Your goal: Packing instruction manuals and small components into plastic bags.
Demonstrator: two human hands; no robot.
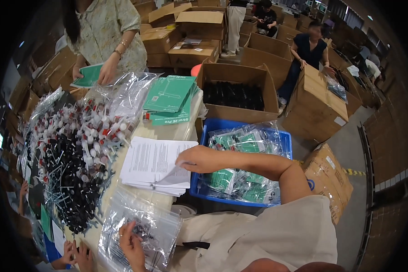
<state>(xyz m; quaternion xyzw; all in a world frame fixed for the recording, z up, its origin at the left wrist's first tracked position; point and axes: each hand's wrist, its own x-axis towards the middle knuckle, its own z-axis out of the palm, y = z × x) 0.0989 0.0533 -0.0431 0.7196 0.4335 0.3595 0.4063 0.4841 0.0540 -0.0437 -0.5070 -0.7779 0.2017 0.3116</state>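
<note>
Wearer's got on a loose cream, off-white short-sleeve top, plain fabric with soft folds, and the sleeve ends above the elbow, so both forearms are bare. There's a thin dark strap or cord crossing the front of the shirt. Left hand (132, 245) has a ring; right hand (198, 158) looks bare.

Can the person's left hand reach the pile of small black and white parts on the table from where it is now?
Probably yes. The left hand rests on a clear plastic bag at the table's near edge, and the pile of parts lies just beyond with nothing standing between them.
</note>
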